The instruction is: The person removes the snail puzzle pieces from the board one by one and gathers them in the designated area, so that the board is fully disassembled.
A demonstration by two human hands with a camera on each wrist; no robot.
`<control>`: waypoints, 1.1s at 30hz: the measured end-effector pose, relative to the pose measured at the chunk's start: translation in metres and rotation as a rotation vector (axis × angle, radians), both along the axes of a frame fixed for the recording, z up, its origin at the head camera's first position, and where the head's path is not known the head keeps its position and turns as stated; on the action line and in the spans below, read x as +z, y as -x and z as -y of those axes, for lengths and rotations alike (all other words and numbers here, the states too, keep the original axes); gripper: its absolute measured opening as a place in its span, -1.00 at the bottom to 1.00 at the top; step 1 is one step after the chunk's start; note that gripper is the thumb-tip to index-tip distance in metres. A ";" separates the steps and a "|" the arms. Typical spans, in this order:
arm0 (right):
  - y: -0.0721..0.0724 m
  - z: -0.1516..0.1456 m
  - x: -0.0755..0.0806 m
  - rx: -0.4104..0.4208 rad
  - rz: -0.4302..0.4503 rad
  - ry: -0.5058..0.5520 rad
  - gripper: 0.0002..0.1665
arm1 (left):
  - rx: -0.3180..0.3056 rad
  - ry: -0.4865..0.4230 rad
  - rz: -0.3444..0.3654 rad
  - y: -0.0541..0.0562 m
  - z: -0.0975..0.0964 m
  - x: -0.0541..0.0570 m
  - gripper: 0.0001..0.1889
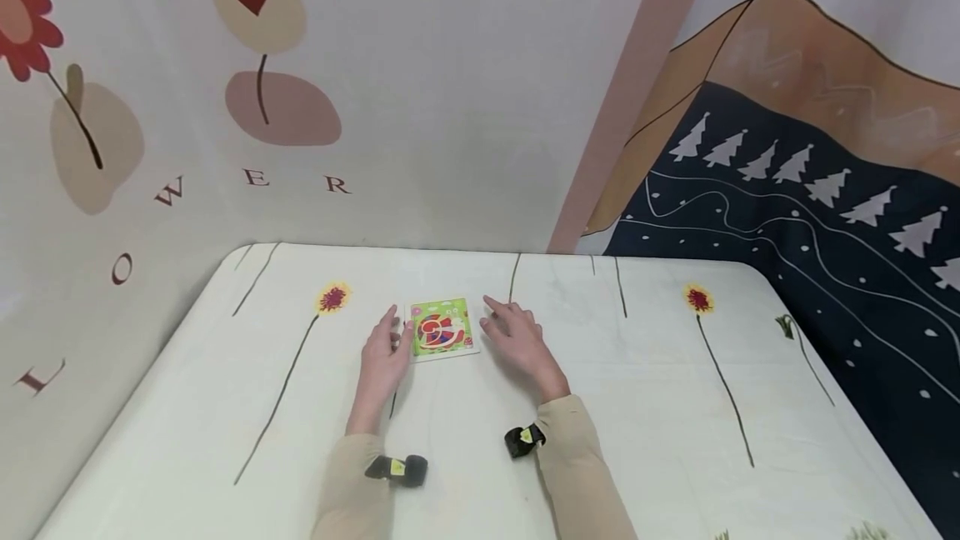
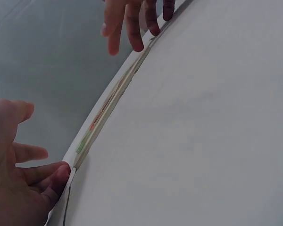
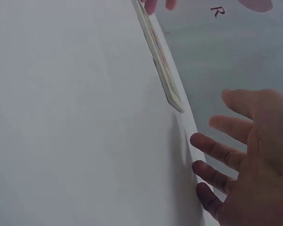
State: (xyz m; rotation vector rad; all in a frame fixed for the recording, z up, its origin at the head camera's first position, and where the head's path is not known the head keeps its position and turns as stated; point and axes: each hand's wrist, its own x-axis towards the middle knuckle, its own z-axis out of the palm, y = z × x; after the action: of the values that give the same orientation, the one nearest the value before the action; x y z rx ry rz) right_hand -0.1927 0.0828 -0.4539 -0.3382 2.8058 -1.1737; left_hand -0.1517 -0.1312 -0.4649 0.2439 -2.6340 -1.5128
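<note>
A square picture board, green with a red and blue snail-like figure and a pale border, lies flat on the white cloth. My left hand is at its left edge, with the fingertips right at the near corner in the left wrist view. To the right of the board, my right hand hovers a little apart from it, fingers spread and relaxed. The right wrist view shows that hand holding nothing, its fingers pointing at the board's edge.
The white table cloth carries printed flowers on long stems. Behind it hangs a pale curtain with flower prints and letters. A dark cloth with printed white trees borders the right side.
</note>
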 end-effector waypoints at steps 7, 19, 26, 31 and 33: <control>0.000 0.011 -0.003 0.016 -0.016 0.025 -0.53 | -0.009 -0.001 -0.046 0.001 -0.009 -0.005 -0.46; -0.004 0.001 -0.001 0.032 -0.004 0.102 -0.51 | -0.040 0.029 -0.119 0.001 -0.021 -0.008 -0.66; -0.014 -0.014 -0.001 -0.018 0.012 0.131 -0.54 | -0.026 -0.005 -0.081 -0.004 -0.037 -0.008 -0.66; -0.025 -0.025 0.000 -0.034 0.029 0.141 -0.55 | -0.033 0.009 -0.077 -0.013 -0.047 -0.008 -0.67; -0.030 -0.030 0.000 -0.046 0.035 0.137 -0.56 | -0.043 0.014 -0.074 -0.017 -0.052 -0.009 -0.67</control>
State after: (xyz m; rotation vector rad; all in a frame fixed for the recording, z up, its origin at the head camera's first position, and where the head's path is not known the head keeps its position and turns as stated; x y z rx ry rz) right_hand -0.1623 0.1131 -0.4541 -0.2609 2.7247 -1.3711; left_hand -0.1349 -0.0796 -0.4736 0.1280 -2.6073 -1.4851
